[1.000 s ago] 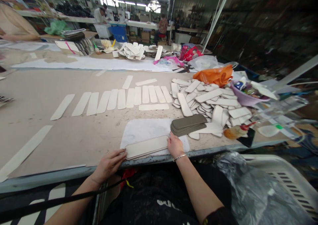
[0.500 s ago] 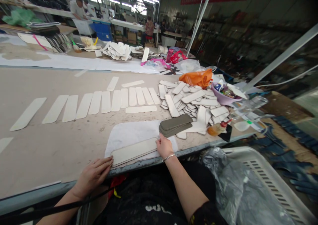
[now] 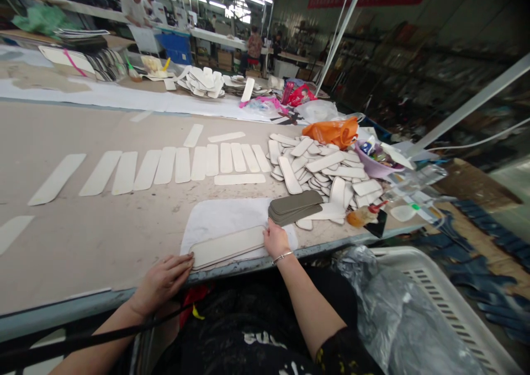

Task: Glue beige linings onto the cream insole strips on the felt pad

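Near the table's front edge lies a long, white, round-cornered strip on top of others like it, over a white sheet. My left hand has its fingers together at the strip's left end, the thumb hidden. At the right end, my right hand pinches the strip between thumb and fingers. Just beyond my right hand sits a small stack of grey-green strips. Thin white strips lie in a row across the table.
A heap of white strips covers the table's right part, with an orange bag and a lilac basin behind. A glue bottle lies near the edge. Below right stands a white crate with clear plastic.
The view has shifted slightly, so the table things appear a little further right. Both hands stay at the two ends of the white strip.
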The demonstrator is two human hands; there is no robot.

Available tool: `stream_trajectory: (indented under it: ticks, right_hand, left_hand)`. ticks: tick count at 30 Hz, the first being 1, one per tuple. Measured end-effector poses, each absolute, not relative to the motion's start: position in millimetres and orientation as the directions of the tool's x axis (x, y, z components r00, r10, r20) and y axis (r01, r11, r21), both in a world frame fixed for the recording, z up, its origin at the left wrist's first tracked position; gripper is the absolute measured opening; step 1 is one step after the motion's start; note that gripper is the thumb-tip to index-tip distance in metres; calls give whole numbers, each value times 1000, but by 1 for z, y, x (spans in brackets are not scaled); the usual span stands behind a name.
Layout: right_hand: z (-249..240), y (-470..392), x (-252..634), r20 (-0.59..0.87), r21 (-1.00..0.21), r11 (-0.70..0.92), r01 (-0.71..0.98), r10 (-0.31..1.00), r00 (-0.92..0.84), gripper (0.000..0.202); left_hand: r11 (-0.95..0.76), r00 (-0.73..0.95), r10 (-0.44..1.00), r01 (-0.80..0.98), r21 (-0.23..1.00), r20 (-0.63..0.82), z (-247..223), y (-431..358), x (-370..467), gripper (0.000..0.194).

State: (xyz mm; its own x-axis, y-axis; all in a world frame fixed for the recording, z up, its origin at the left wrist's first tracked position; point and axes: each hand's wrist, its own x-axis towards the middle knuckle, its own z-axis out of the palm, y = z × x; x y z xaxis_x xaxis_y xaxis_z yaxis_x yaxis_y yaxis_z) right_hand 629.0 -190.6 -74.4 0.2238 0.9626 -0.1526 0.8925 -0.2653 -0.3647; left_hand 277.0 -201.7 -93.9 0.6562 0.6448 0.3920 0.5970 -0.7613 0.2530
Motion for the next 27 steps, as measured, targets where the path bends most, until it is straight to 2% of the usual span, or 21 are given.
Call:
stream_trajectory:
  ticks: [12, 17, 20, 22, 24, 27]
  right_hand:
    - [-66, -191, 621, -155, -284, -245, 927, 966, 207, 53]
    - [-51, -197, 620, -131, -149, -247, 958, 965, 228, 65]
    - [-37, -201, 616, -50, -101, -254, 962, 967, 250, 68]
    - [-31, -205, 602, 41, -150, -127, 981, 990, 134, 63]
    - [-31, -209, 576, 122, -220, 97, 971, 990, -72, 60]
    - [-40, -217, 526, 178, -297, 348, 889, 935, -306, 68]
  left_hand:
    - [-756, 657, 651, 601, 258, 379, -96, -203, 277, 24]
    - [-739, 639, 671, 617, 269, 376, -92, -204, 278, 25]
    - [-762, 653, 641, 604, 232, 404, -92, -204, 278, 25]
    - [-778, 668, 618, 593, 204, 415, -95, -203, 276, 25]
    - [-793, 690, 599, 582, 182, 406, -100, -201, 273, 25]
    - [-819, 727, 564, 554, 149, 391, -110, -196, 268, 26]
